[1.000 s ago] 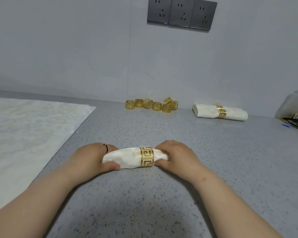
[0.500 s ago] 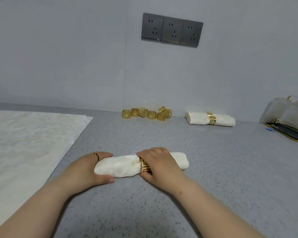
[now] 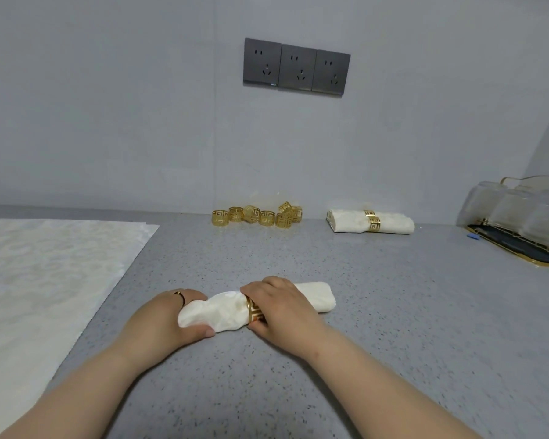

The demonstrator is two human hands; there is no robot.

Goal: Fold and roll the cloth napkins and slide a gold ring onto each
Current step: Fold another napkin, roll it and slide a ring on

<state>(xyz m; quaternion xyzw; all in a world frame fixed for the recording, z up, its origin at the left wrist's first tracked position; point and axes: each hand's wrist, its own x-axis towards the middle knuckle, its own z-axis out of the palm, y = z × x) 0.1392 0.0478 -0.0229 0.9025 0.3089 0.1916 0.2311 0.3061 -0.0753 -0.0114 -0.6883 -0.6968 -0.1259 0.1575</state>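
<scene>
Presently, we judge the main risk to be loosening of the roll. The right end of the rolled napkin (image 3: 222, 312) lies free on the desk (image 3: 409, 327), beyond the grip of either hand, and its layers could open if the gold ring (image 3: 255, 312) is dragged further or twisted. A second risk is bunching: the cloth to the left of the ring looks creased and swollen, and more pushing that way could wedge the ring or crumple the fold. A third is release: if both hands let go together, the roll could turn and unwind on the smooth surface.

As to position, the napkin lies across the desk in front of the person, with the ring round it at about mid-length. The left hand (image 3: 164, 321) grips the left end, fingers curled over the top and thumb pressed against the near side. The right hand (image 3: 281, 308) is closed over the ring, with the thumb at its near lower edge; most of the ring is hidden beneath it.

We note the spare rings (image 3: 257, 215) near the wall, well apart from the hands, with a finished napkin (image 3: 349, 221) to their right and a flat cloth (image 3: 45, 280) at the left.
</scene>
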